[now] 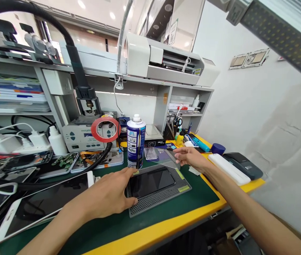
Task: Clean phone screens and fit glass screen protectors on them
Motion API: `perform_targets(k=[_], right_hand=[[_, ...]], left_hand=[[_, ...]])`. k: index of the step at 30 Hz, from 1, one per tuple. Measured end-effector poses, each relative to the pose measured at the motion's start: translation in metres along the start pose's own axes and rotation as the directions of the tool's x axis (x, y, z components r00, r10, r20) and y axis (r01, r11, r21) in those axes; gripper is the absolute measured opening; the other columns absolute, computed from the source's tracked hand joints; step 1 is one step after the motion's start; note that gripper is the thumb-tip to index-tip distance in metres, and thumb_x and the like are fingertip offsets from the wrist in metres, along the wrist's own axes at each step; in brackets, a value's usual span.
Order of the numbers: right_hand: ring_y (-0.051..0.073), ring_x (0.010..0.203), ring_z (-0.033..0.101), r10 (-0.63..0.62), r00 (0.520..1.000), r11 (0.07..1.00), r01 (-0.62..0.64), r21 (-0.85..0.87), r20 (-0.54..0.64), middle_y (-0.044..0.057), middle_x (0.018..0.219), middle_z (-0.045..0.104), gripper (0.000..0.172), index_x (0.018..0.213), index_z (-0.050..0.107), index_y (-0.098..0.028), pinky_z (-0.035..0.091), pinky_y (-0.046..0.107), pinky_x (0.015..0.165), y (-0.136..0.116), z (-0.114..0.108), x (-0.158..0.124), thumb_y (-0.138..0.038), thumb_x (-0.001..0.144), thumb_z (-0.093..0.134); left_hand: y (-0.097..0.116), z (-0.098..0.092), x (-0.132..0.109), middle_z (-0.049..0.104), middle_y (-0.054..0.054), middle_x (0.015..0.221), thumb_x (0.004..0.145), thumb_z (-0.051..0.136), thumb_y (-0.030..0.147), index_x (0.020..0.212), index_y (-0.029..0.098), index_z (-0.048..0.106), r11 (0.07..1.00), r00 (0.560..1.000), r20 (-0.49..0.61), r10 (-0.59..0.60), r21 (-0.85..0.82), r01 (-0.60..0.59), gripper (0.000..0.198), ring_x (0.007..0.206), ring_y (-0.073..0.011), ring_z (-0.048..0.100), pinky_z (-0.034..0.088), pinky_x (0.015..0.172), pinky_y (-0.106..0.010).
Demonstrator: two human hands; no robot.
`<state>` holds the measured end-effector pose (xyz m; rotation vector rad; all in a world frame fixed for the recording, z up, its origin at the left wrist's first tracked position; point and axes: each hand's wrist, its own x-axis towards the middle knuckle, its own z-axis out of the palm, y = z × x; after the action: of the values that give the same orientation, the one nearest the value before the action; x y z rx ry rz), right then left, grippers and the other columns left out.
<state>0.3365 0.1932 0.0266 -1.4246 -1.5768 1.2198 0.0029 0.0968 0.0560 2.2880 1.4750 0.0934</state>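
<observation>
A black smartphone (152, 182) lies screen up on a grey perforated mat (163, 198). At its left end is my left hand (110, 193), thumb on the near edge and fingers on the far edge, holding the phone against the mat. Between thumb and fingertips, my right hand (190, 158) pinches a thin clear plastic sheet (170, 163). This sheet is tilted above the far right part of the mat, apart from the phone. Just behind the mat stands a blue and white spray can (136, 141).
At left lie a white tablet (51, 200) and trays of phone parts (99, 159). A roll of red tape (105, 129) hangs before a grey soldering station (82, 136). A white power bank-like block (228, 169) lies on the yellow table edge (150, 235). Tools (173, 127) stand at the back right.
</observation>
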Motion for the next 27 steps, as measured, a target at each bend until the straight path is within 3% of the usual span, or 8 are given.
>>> perform_targets(k=[5, 9, 12, 16, 20, 27], right_hand=[[0.014, 0.067, 0.064, 0.008, 1.000, 0.977, -0.005, 0.213, -0.015, 0.006, 0.082, 0.067, 0.031, 0.105, 0.071, -0.014, 0.054, 0.025, 0.058, -0.002, -0.025, -0.011, -0.016, 0.075, 0.076], [0.011, 0.058, 0.059, 0.064, 0.983, 0.944, -0.115, 0.309, 0.172, 0.004, 0.078, 0.066, 0.029, 0.103, 0.075, -0.012, 0.053, 0.023, 0.052, -0.009, -0.037, -0.020, -0.013, 0.074, 0.079], [0.010, 0.059, 0.060, 0.077, 0.947, 0.947, -0.168, 0.274, 0.312, 0.003, 0.078, 0.066, 0.031, 0.107, 0.075, -0.012, 0.054, 0.023, 0.054, -0.014, -0.028, -0.017, -0.016, 0.076, 0.080], [0.011, 0.062, 0.060, 0.065, 0.897, 0.962, -0.172, 0.211, 0.438, 0.003, 0.079, 0.065, 0.033, 0.108, 0.074, -0.012, 0.054, 0.023, 0.055, -0.021, -0.001, -0.004, -0.020, 0.077, 0.081], [0.012, 0.064, 0.061, 0.041, 0.874, 0.973, -0.145, 0.179, 0.484, 0.004, 0.080, 0.066, 0.033, 0.106, 0.074, -0.012, 0.052, 0.023, 0.053, -0.024, 0.018, 0.005, -0.022, 0.075, 0.082], [0.012, 0.063, 0.060, 0.041, 0.858, 0.969, -0.158, 0.188, 0.512, 0.004, 0.080, 0.066, 0.035, 0.108, 0.073, -0.013, 0.051, 0.024, 0.052, -0.017, 0.029, 0.006, -0.026, 0.077, 0.081]], left_hand=[[-0.004, 0.002, -0.002, 0.046, -0.011, 0.155, 0.081, 0.061, 0.060, 0.149, 0.025, 0.041, 0.999, 0.999, -0.029, 0.025, 0.023, -0.025, 0.079, 0.133, -0.0375, 0.053, 0.052, 0.095, -0.042], [-0.009, -0.001, -0.006, 0.047, -0.014, 0.153, 0.079, 0.062, 0.066, 0.150, 0.023, 0.040, 1.000, 0.998, -0.069, 0.012, 0.016, -0.011, 0.085, 0.130, -0.0386, 0.054, 0.053, 0.092, -0.042], [-0.012, -0.006, -0.010, 0.053, -0.013, 0.148, 0.078, 0.064, 0.066, 0.149, 0.026, 0.040, 1.000, 0.996, -0.083, -0.014, 0.016, 0.016, 0.085, 0.127, -0.0380, 0.057, 0.054, 0.090, -0.042], [-0.019, -0.010, -0.013, 0.050, -0.009, 0.151, 0.088, 0.057, 0.050, 0.148, 0.027, 0.040, 0.999, 0.999, -0.046, 0.012, 0.048, -0.010, 0.067, 0.128, -0.0327, 0.057, 0.052, 0.097, -0.040], [-0.022, -0.010, -0.012, 0.053, -0.006, 0.148, 0.092, 0.050, 0.037, 0.145, 0.028, 0.044, 0.996, 0.997, -0.053, 0.064, 0.060, -0.061, 0.054, 0.128, -0.0286, 0.058, 0.049, 0.102, -0.038], [-0.010, -0.004, -0.006, 0.059, -0.005, 0.140, 0.090, 0.054, 0.038, 0.142, 0.029, 0.048, 0.994, 0.993, -0.048, 0.104, 0.027, -0.103, 0.053, 0.128, -0.0290, 0.057, 0.051, 0.099, -0.037]])
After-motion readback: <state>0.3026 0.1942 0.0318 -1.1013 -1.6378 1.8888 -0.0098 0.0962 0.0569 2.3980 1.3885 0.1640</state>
